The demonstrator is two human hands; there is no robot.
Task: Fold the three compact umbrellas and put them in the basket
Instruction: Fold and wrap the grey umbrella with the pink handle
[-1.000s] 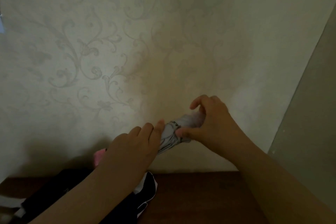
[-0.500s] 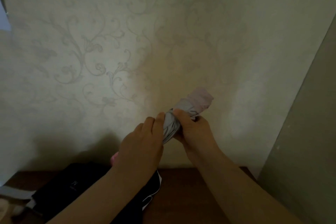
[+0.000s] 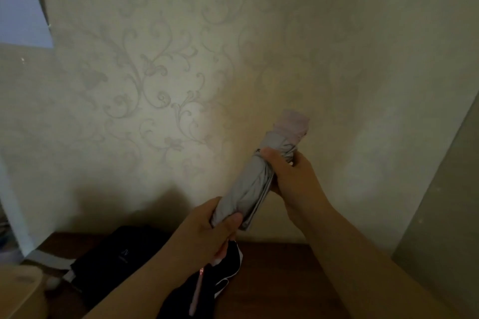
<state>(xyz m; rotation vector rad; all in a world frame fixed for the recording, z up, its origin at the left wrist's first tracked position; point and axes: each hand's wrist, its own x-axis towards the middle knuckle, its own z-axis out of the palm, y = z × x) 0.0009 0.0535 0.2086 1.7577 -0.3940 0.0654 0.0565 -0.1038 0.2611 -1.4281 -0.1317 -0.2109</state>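
Note:
I hold a rolled grey compact umbrella (image 3: 255,184) tilted up to the right in front of the wall, its pale pink end at the top. My left hand (image 3: 207,230) grips its lower end. My right hand (image 3: 293,176) wraps its upper middle, thumb across the fabric. A pink strap (image 3: 196,290) hangs down below my left hand. A black umbrella (image 3: 124,256) with white trim lies on the dark wooden surface (image 3: 274,280) underneath. A pale rounded object (image 3: 20,290), perhaps the basket's rim, shows at the bottom left corner.
A patterned wallpaper wall (image 3: 181,85) stands close ahead. A grey panel (image 3: 451,202) rises at the right edge. A white sheet with a picture (image 3: 18,2) hangs at the top left.
My hands slid apart along the umbrella: the left one moved to its lower end, the right one lower on the upper part, exposing more rolled fabric. The view shifted closer.

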